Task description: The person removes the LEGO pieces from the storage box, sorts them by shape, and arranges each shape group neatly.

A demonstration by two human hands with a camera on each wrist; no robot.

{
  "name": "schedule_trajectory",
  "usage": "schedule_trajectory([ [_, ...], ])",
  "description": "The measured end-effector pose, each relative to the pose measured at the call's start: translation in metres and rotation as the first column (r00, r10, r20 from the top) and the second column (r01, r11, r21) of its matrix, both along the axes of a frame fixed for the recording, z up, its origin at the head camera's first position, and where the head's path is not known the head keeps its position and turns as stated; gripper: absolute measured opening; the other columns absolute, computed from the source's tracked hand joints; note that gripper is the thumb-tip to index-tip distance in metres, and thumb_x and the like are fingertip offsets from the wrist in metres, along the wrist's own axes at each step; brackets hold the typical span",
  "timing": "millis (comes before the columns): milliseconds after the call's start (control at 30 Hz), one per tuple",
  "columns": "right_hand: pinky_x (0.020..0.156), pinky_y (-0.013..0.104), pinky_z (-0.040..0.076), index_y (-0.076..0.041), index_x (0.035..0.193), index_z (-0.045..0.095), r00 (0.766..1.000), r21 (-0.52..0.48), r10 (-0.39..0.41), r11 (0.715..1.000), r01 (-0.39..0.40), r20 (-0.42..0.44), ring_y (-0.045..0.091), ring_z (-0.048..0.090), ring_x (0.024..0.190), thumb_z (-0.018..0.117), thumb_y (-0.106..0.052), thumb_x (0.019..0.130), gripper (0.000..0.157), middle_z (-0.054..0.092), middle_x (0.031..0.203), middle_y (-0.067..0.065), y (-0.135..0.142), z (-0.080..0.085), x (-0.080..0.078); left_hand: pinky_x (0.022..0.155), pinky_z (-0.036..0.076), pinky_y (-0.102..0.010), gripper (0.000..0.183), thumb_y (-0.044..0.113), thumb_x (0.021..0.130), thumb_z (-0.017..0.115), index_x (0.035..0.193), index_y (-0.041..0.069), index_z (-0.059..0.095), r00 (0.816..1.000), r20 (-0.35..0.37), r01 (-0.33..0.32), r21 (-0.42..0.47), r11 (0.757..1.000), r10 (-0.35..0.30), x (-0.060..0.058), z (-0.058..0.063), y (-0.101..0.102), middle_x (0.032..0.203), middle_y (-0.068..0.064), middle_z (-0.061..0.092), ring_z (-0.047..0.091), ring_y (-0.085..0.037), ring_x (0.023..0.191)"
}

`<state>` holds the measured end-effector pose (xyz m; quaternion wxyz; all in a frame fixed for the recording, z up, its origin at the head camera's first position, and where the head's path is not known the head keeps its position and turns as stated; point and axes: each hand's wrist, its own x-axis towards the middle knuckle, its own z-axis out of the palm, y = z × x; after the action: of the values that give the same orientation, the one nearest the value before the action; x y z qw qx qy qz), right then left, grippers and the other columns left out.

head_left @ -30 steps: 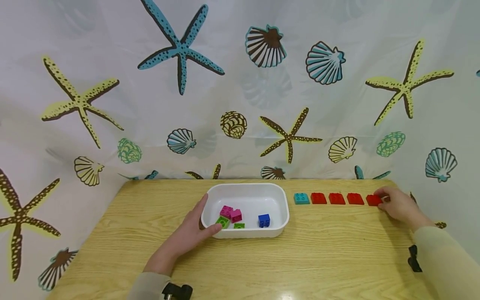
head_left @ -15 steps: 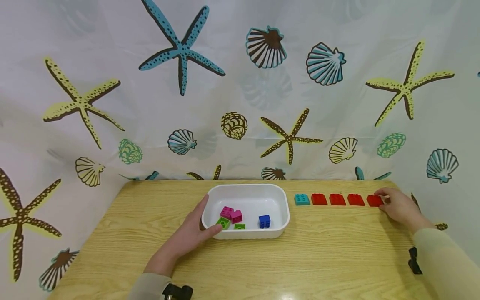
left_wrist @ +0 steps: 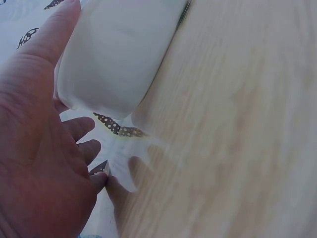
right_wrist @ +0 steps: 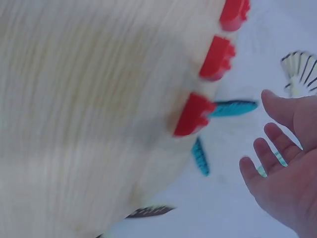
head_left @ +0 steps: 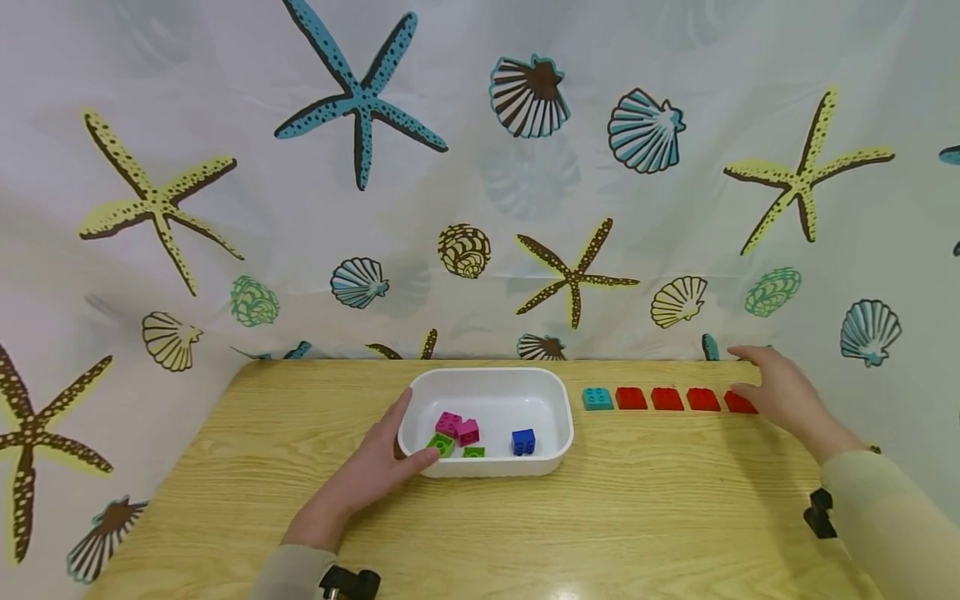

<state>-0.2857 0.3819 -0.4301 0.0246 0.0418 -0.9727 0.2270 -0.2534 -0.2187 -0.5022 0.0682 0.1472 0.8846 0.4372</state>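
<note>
My left hand [head_left: 371, 471] rests at the near left corner of a white tray [head_left: 562, 454], with the thumb over its front rim and the other fingers along its left side. Those fingers look loose in the left wrist view. Inside the tray are two pink bricks [head_left: 448, 423], two green bricks [head_left: 442, 444] and a blue brick [head_left: 523, 442]. To its right runs a row: a turquoise brick [head_left: 597, 398], then several red bricks [head_left: 631, 398]. My right hand [head_left: 787, 396] hovers by the rightmost red brick [right_wrist: 192, 115], fingers spread and holding nothing.
The wooden table [head_left: 600, 533] ends at a white curtain [head_left: 420, 208] printed with starfish and shells. Folds of the curtain also hang along both sides. The brick row lies near the table's back edge.
My right hand has let go of the rightmost red brick and risen slightly away from it, its fingers spreading. My left hand and the tray stay in place.
</note>
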Motion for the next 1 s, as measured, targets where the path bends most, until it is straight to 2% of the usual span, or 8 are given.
schedule_trajectory([
  [133,0.117,0.078,0.035,0.005,0.164,0.043,0.998,-0.021,0.065,0.998,-0.065,-0.012,0.062,0.038,0.148,0.076,-0.014,0.106,0.070,0.039,0.164,0.038,-0.033,0.013,0.001,0.131,0.017,-0.063,0.113,0.044,0.104,0.079,0.178,0.010,0.001,1.000,-0.001,0.005,0.007,1.000,-0.005,0.000,0.001,-0.001,0.184,-0.020,0.007,0.009,-0.045,0.168],
  [267,0.121,0.078,0.029,0.001,0.165,0.045,0.987,-0.011,0.150,0.988,-0.151,-0.061,0.058,0.040,0.150,0.081,-0.018,0.103,0.074,0.045,0.165,0.033,-0.068,0.022,0.002,0.131,0.018,-0.062,0.113,0.045,0.104,0.079,0.178,0.009,0.001,1.000,-0.009,0.011,0.014,1.000,-0.011,-0.001,0.000,0.000,0.184,-0.020,0.007,0.010,-0.045,0.168],
  [467,0.127,0.075,0.019,-0.002,0.161,0.054,0.947,-0.003,0.282,0.958,-0.286,-0.156,0.049,0.046,0.151,0.086,-0.018,0.099,0.072,0.056,0.161,0.025,-0.118,0.026,0.006,0.131,0.019,-0.062,0.114,0.044,0.103,0.080,0.178,0.009,0.002,1.000,-0.019,0.014,0.015,1.000,-0.014,-0.002,0.001,0.001,0.183,-0.020,0.008,0.012,-0.045,0.167],
  [600,0.128,0.075,0.015,-0.007,0.159,0.058,0.913,-0.018,0.370,0.925,-0.378,-0.173,0.044,0.049,0.151,0.088,-0.019,0.097,0.070,0.059,0.160,0.018,-0.147,0.026,0.011,0.131,0.020,-0.061,0.113,0.043,0.103,0.080,0.178,0.009,0.001,1.000,-0.017,0.014,0.012,1.000,-0.014,-0.003,0.001,0.001,0.183,-0.020,0.009,0.013,-0.044,0.167],
  [833,0.129,0.073,0.013,-0.010,0.148,0.071,0.841,-0.082,0.522,0.841,-0.535,-0.143,0.036,0.059,0.145,0.088,-0.013,0.095,0.056,0.069,0.149,0.009,-0.184,0.021,0.021,0.130,0.021,-0.062,0.113,0.044,0.104,0.079,0.178,0.010,0.001,1.000,-0.012,0.009,0.008,1.000,-0.009,-0.002,-0.001,0.000,0.184,-0.019,0.008,0.012,-0.045,0.167],
  [1000,0.131,0.070,0.012,-0.012,0.145,0.074,0.810,-0.103,0.574,0.805,-0.585,-0.119,0.032,0.063,0.142,0.088,-0.012,0.095,0.052,0.073,0.145,0.007,-0.204,0.012,0.018,0.129,0.022,-0.062,0.113,0.047,0.104,0.078,0.178,0.011,0.001,1.000,-0.010,0.008,0.001,1.000,-0.008,-0.003,-0.003,-0.001,0.184,-0.019,0.008,0.012,-0.045,0.167],
])
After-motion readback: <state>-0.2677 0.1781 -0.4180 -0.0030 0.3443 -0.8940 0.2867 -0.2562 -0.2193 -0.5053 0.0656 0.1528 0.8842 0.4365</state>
